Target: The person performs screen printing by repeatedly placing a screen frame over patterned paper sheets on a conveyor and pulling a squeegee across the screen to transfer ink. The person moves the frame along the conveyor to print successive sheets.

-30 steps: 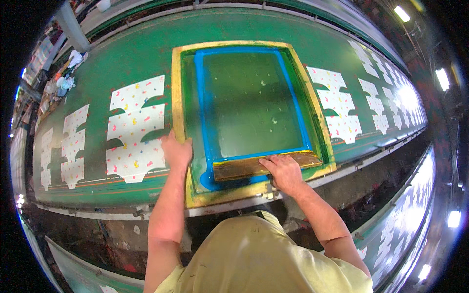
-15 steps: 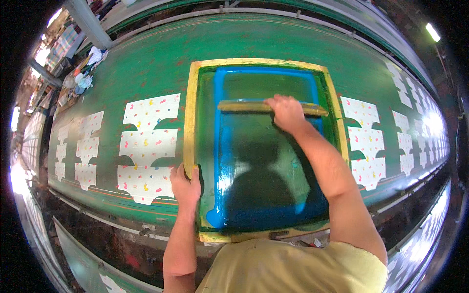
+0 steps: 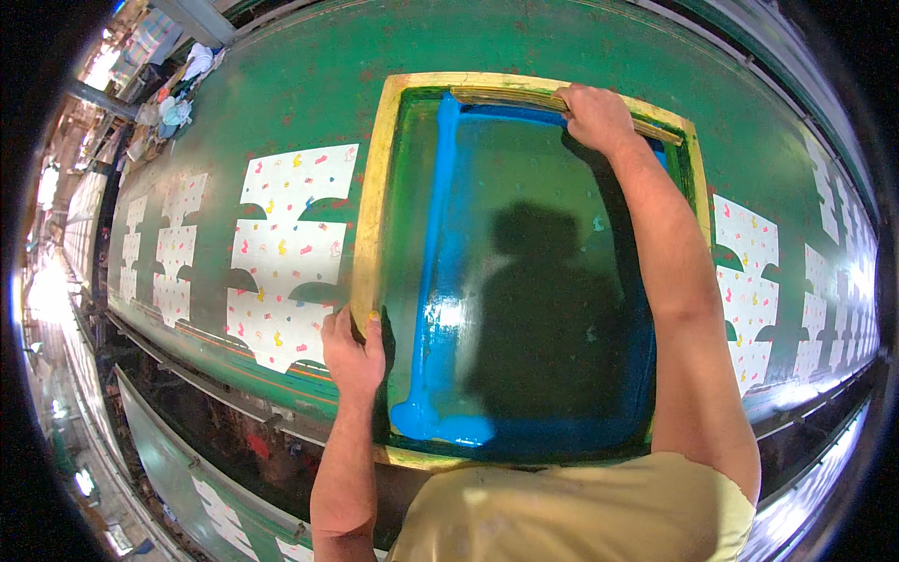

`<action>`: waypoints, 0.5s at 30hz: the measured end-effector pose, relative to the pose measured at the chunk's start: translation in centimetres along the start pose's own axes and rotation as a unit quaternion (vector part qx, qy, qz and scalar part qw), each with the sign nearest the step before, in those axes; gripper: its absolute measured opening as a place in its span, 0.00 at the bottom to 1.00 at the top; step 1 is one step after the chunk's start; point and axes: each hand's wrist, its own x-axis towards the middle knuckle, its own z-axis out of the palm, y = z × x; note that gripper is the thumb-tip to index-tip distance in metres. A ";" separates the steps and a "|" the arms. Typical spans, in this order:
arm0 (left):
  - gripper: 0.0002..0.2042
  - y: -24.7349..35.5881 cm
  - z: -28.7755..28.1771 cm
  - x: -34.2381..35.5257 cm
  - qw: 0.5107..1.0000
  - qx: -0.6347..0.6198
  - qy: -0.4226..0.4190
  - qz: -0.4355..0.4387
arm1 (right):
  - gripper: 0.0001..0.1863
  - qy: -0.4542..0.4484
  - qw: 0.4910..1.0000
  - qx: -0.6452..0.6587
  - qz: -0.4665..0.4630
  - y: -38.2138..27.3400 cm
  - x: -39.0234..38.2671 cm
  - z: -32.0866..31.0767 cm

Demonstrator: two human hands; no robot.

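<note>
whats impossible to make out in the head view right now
Head view: middle stretch of the squeegee, covered by the right grip.
Head view: near right corner of the screen-printing frame, behind the right arm and yellow shirt.
Head view: patterns on the farthest right white panels, too small and glare-washed.

Right grip (image 3: 599, 119) curled, arm (image 3: 672, 258) outstretched; left grip (image 3: 354, 354) (thumb (image 3: 375, 339) up) nearer.
</note>
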 end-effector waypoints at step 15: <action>0.24 -0.8 0.1 0.1 0.999 -0.020 0.017 0.038 | 0.15 -0.125 0.991 0.044 -0.034 -9.3 -14.4 -5.3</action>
